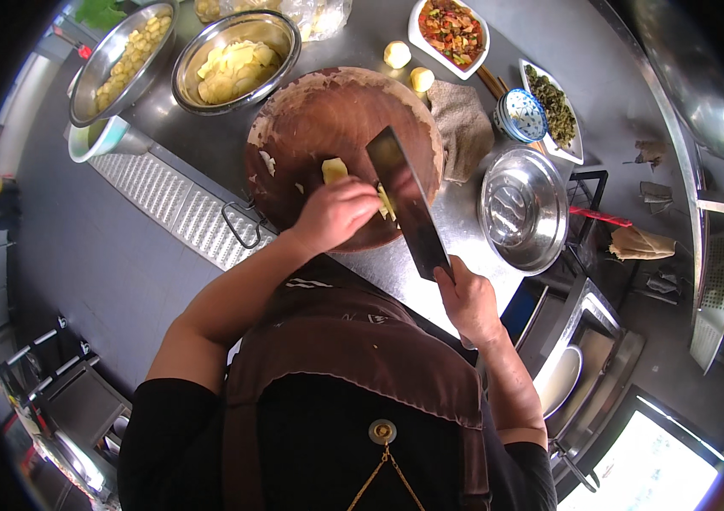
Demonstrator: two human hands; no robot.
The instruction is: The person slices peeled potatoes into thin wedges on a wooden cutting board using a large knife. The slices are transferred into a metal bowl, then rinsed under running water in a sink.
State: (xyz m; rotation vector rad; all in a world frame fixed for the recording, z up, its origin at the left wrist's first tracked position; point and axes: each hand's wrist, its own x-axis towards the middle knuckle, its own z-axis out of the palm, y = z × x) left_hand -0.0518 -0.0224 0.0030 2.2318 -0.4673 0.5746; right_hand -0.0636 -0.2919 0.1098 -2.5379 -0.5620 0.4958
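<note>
My right hand (pixel 469 303) is closed round the handle of a broad cleaver (pixel 410 201), whose blade slants over the right part of a round wooden chopping block (pixel 349 121). On the block, my left hand (pixel 339 211) lies with bent fingers beside the blade, its fingertips at thin cut potato strips (pixel 386 202). A flat piece of peeled potato (pixel 334 170) shows just beyond its knuckles. Whether the left fingers grip anything is hidden. Small pale scraps (pixel 267 163) stick to the block's left side. A steel bowl (pixel 183 80) of potato slices (pixel 237 71) stands beyond the block at left.
Two peeled potatoes (pixel 397 55) and a brown cloth (pixel 460 128) lie beyond the block. At right are an empty-looking steel basin (pixel 553 236), patterned bowls (pixel 522 116) and filled white dishes (pixel 414 32). A wire handle (pixel 226 223) sticks out at left, near a perforated metal strip (pixel 145 182).
</note>
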